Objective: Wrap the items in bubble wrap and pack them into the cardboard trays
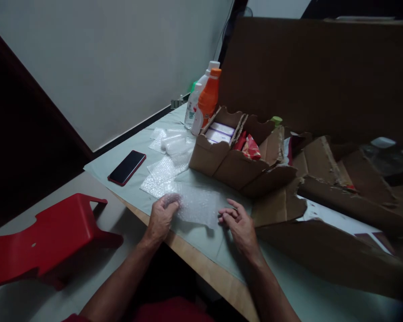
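A clear bubble wrap bag (198,205) is held above the table near its front edge. My left hand (161,220) pinches its left end between thumb and fingers. Just off the bag's right end is my right hand (237,226), fingers apart and slightly curled, with nothing visible in them. Behind the bag, more bubble wrap pieces (163,172) lie flat on the table, and a rolled piece (174,142) rests farther back.
A phone (126,167) lies at the table's left. Cardboard boxes (208,158) with packets stand to the right. Bottles, one an orange bottle (208,96), stand at the back. A red plastic stool (67,228) is on the floor at left.
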The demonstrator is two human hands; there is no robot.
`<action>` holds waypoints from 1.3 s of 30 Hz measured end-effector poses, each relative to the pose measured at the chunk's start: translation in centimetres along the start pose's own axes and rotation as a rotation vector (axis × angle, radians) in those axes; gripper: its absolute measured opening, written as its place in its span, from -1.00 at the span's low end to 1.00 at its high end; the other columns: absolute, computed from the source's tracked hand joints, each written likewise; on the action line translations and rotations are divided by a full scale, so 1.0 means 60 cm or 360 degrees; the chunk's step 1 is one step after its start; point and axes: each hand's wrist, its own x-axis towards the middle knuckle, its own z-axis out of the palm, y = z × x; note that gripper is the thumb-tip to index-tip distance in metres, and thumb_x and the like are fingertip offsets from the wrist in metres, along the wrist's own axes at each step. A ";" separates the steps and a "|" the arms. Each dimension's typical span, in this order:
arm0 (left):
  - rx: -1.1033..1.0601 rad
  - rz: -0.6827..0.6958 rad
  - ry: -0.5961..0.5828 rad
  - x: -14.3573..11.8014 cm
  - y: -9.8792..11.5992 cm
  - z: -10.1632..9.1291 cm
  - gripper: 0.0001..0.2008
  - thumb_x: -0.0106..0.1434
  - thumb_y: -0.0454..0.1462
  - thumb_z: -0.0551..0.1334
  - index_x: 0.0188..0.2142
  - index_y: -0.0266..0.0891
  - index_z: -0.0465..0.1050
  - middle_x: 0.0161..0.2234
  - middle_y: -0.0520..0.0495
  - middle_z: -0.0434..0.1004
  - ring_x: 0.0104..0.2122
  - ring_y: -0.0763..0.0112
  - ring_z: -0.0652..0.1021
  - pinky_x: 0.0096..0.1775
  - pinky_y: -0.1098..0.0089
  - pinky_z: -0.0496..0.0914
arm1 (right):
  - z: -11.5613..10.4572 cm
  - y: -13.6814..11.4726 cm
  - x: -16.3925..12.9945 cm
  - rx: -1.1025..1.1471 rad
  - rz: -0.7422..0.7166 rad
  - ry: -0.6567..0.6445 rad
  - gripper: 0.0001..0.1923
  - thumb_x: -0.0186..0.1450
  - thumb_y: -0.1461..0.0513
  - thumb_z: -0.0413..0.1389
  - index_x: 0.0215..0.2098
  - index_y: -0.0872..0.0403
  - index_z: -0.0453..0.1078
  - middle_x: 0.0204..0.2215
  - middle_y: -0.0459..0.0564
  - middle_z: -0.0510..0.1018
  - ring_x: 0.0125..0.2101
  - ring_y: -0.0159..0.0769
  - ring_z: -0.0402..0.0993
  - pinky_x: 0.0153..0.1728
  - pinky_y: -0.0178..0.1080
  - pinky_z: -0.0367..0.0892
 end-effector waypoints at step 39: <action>0.0601 0.0487 0.0172 0.028 -0.069 -0.007 -0.75 0.21 -0.25 0.18 -0.18 -0.24 0.57 -0.29 -0.09 0.67 -0.32 0.30 0.61 -0.21 0.37 0.45 | 0.151 -0.189 0.133 -0.1460 -0.1957 -0.0355 -0.76 0.45 0.33 0.00 -0.04 0.07 0.48 0.00 0.11 0.62 -0.01 -0.15 0.53 -0.09 -0.13 0.38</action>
